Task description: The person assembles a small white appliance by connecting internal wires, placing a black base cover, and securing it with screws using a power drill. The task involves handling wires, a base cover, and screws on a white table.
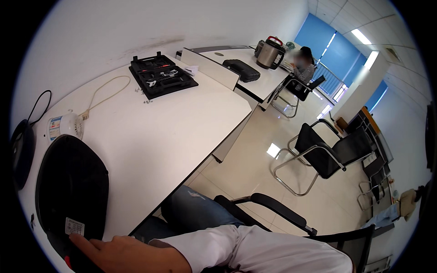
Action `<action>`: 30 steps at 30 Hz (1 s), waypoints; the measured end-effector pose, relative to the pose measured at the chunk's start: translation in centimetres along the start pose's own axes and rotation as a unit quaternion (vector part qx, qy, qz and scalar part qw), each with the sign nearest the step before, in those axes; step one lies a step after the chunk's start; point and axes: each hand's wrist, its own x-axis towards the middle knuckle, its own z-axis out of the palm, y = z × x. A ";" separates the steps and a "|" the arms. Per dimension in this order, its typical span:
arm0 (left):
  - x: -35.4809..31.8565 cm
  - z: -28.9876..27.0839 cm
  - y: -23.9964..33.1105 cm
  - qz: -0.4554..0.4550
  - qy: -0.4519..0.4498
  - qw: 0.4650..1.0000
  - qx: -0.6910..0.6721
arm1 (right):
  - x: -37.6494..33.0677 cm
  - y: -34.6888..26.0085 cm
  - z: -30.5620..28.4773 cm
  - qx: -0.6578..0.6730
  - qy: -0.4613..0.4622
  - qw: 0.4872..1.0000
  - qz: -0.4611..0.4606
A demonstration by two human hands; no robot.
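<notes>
A large black shell-like piece (75, 182) with a rounded far edge and a white printed label (74, 226) stands at the near left of the desk. Its exact kind I cannot tell. My right hand (118, 252) is at its lower end, one finger stretched onto the label's edge and the others bent around the near part, which runs out of the picture. A bit of red (68, 261) shows beside the hand. Just beyond the piece sits a small white round device (68, 126) with vents and a cream cord (100, 91). My left hand does not show.
An open black tool case (161, 76) lies at the back of the white desk (168, 132), small screws (148, 101) beside it. A dark round object (22, 152) stands far left. Beyond are a steel pressure cooker (271, 53), a seated person (304, 68) and black chairs (318, 148).
</notes>
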 end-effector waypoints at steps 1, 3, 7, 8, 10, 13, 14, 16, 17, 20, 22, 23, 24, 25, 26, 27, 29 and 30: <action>0.0 0.0 0.0 -0.002 0.001 1.000 0.000 | -0.3 -0.4 0.0 -0.012 0.041 0.999 -0.009; 0.0 -0.4 0.0 -0.003 0.003 1.000 0.002 | -0.7 -1.3 0.0 -0.037 0.123 0.991 -0.026; 0.3 -1.2 -0.5 -0.008 0.005 1.000 0.008 | 0.0 0.2 0.6 -0.003 0.031 0.999 0.003; 0.7 -1.9 -0.7 -0.005 0.011 1.000 0.016 | 0.1 0.4 1.1 0.018 0.054 0.998 -0.006; 0.3 -1.9 -0.6 -0.005 0.004 1.000 -0.001 | -0.8 0.3 0.3 0.013 0.066 0.998 0.020; 0.5 -2.4 0.0 0.008 0.009 1.000 -0.003 | -1.6 -1.8 -1.9 0.013 0.033 0.995 0.088; 1.0 -3.3 0.2 0.014 0.020 1.000 0.008 | -1.7 -2.1 -2.6 0.021 0.021 0.995 0.092; 0.7 -3.6 0.0 0.010 0.024 1.000 0.009 | -2.9 -1.6 -3.7 0.072 0.050 0.994 0.065; 0.8 -3.9 0.1 0.010 0.027 1.000 0.010 | -4.0 -1.3 -4.4 0.051 0.064 0.994 0.070; 1.1 -4.4 0.8 0.000 0.035 0.999 0.031 | -6.9 -0.1 -6.1 0.295 0.176 0.920 0.190; 1.1 -4.5 0.8 0.007 0.025 0.998 0.064 | -9.0 2.3 -6.6 0.275 0.267 0.907 0.173; 1.0 -3.6 0.9 0.016 0.029 0.997 0.065 | -10.1 3.2 -6.6 0.235 0.340 0.897 0.155; 1.1 -3.1 1.5 0.025 0.022 0.997 0.063 | -11.5 4.5 -6.9 0.212 0.388 0.881 0.169; 1.5 -2.9 2.5 0.043 0.023 0.996 0.079 | -12.5 5.4 -6.9 0.205 0.428 0.864 0.166; 1.5 -3.2 2.4 0.055 0.025 0.994 0.094 | -13.1 5.9 -6.9 0.210 0.443 0.853 0.180; 1.5 -3.4 2.7 0.048 0.021 0.994 0.098 | -13.9 6.6 -7.0 0.217 0.442 0.850 0.188; 1.6 -3.6 3.4 0.036 0.017 0.993 0.113 | -14.7 7.9 -7.2 0.223 0.435 0.849 0.202; 1.5 -3.7 3.7 0.032 0.017 0.992 0.125 | -15.0 8.5 -7.2 0.223 0.429 0.851 0.207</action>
